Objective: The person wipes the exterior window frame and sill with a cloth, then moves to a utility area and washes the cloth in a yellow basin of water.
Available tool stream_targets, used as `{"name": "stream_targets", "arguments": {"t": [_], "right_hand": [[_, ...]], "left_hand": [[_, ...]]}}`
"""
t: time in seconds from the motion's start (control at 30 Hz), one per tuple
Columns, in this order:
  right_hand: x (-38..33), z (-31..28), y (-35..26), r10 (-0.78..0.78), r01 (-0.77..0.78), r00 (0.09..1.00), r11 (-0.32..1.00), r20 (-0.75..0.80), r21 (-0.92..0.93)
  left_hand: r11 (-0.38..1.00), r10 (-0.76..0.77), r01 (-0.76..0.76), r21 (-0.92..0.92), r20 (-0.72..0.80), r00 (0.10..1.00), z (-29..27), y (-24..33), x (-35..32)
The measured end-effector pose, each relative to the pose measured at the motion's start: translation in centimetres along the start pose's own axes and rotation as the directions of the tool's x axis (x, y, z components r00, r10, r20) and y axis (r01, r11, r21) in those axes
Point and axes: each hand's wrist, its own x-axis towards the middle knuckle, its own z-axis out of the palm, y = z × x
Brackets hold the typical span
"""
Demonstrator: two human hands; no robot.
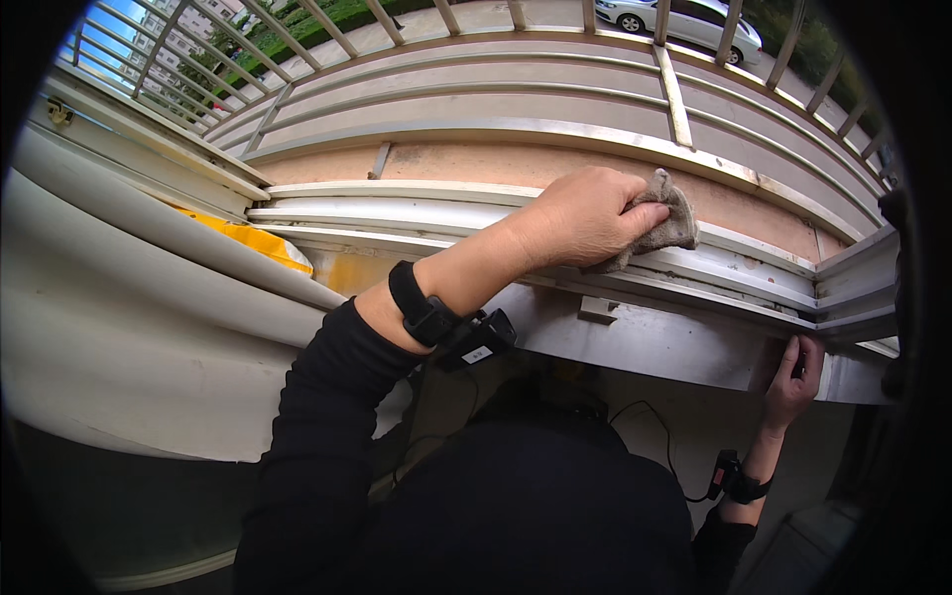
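My left hand (595, 220) is closed around a crumpled grey-brown cleaning cloth (666, 220). It holds the cloth over the white window track (729, 270), and the cloth's lower edge touches the rails. Farther right, my right hand (796, 382) is at the front edge of the sill (684, 347), close to the track's right end. Its thumb and fingers are curled in; whatever lies between them, if anything, is hidden. Dirt specks and dark marks show along the rails near the cloth.
Metal safety bars (466, 84) curve beyond the window, with a parked silver car (684, 22) outside. A pale curtain (149, 307) hangs at the left, by a yellow bag (248, 241). A small white block (598, 309) sits on the sill. Cables hang below.
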Motion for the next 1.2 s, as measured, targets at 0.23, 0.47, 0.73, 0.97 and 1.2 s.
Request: {"name": "stream_targets", "arguments": {"t": [0.23, 0.47, 0.73, 0.97, 1.2], "right_hand": [[8.3, -0.3, -12.6, -0.409, 0.383, 0.909, 0.898, 0.087, 0.219], [11.9, 6.1, -17.4, -0.127, -0.365, 0.897, 0.329, 0.424, 0.871], [13.2, 7.3, -18.6, -0.196, -0.001, 0.919, 0.867, 0.342, 0.498], [13.2, 11.5, -22.2, -0.64, 0.492, 0.552, 0.768, 0.535, 0.41], [12.2, 8.2, -13.8, -0.398, 0.552, 0.511, 0.831, 0.762, 0.064]], "left_hand": [[0.848, 0.504, -0.413, 0.331, -0.266, 0.822, -3.1, 4.8, 3.0], [0.912, 0.384, -0.404, -0.065, -0.206, 0.9, -2.0, 7.9, 4.0], [0.889, 0.426, -0.458, 0.002, -0.371, 0.825, -3.0, 1.4, -3.7], [0.98, 0.196, -0.134, 0.144, -0.656, 0.729, -0.3, -6.2, -12.2], [0.891, 0.353, -0.028, 0.453, -0.652, 0.671, 1.9, -10.6, -16.6]]}}
